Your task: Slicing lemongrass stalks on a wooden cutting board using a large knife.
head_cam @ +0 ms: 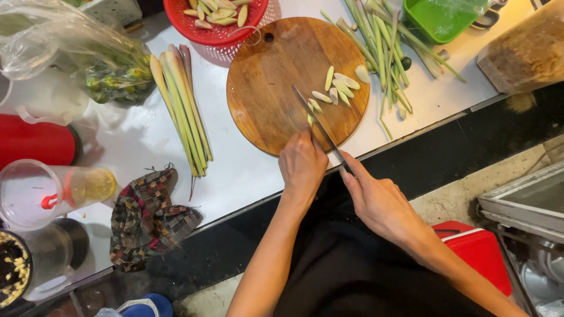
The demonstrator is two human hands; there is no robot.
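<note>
Slicing is under way: my right hand (376,196) grips the long steel kitchen knife (320,126), blade angled over the round wooden cutting board (264,100), while my left hand (302,164) closes on a pale lemongrass piece (310,119). Cut slices (339,87) lie farther right; whole lemongrass stalks (179,105) wait left. I judge the next stroke needs fingertips tucked back.

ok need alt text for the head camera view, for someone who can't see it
Seen from above, a person's right hand holds a knife over a round wooden cutting board while the left hand steadies a piece being cut, with pale slices lying beside the blade. Whole lemongrass stalks and a red basket of slices sit on the white counter.
</note>
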